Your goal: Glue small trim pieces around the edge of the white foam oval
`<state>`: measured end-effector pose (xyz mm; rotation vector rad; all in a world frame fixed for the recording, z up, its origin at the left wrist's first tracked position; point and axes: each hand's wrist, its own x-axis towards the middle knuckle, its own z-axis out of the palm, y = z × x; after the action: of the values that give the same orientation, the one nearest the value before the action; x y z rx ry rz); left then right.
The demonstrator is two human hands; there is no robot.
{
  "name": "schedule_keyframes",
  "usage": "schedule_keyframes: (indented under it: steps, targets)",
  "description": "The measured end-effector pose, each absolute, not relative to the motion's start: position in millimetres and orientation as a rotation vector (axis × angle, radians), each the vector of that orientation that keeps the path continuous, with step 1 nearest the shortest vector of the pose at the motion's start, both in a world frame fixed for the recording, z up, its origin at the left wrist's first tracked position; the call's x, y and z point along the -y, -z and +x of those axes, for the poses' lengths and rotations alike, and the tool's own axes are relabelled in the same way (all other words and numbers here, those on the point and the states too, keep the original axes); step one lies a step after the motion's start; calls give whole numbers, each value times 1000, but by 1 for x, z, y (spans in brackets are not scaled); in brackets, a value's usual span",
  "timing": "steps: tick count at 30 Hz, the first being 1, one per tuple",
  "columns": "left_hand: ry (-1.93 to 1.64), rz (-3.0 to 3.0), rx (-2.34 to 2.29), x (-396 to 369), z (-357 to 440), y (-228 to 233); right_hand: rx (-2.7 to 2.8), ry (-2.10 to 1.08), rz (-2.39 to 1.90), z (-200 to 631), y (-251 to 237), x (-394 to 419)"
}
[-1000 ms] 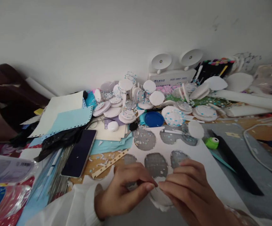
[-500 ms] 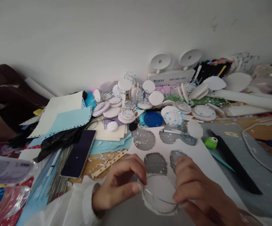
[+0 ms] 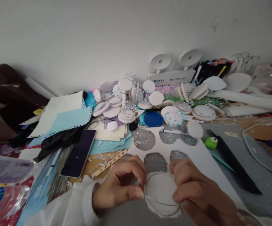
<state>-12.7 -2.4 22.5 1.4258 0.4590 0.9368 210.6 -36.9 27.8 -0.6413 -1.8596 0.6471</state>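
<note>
On the cluttered desk (image 3: 103,158), near the front edge, the left hand (image 3: 119,185) and right hand (image 3: 197,191), pinched together a second ago, now hold a clear round disc (image 3: 160,191) by its sides.

A plain white wall (image 3: 103,37) rises behind a cluttered wooden table (image 3: 255,124), lit by soft, even light. A white twin-headed emergency lamp (image 3: 173,67) stands against the wall, and a dark brown bag (image 3: 6,94) slumps at the far left.
</note>
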Motion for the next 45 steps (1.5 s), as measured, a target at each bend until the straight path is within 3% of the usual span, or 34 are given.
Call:
schedule_keyframes:
  steps: [8, 16, 25, 45]
  targets:
    - [-979, 1453, -456, 4, -14, -25, 1852, -637, -644, 209, -27, 36]
    - [-1173, 1386, -616, -1, -15, 3, 1976, -346, -708, 214, -25, 36]
    - [-715, 1067, -481, 12, -11, 2, 2084, -244, -622, 213, -25, 38]
    - [-772, 856, -256, 7, -10, -12, 2044, -277, -662, 207, -25, 47]
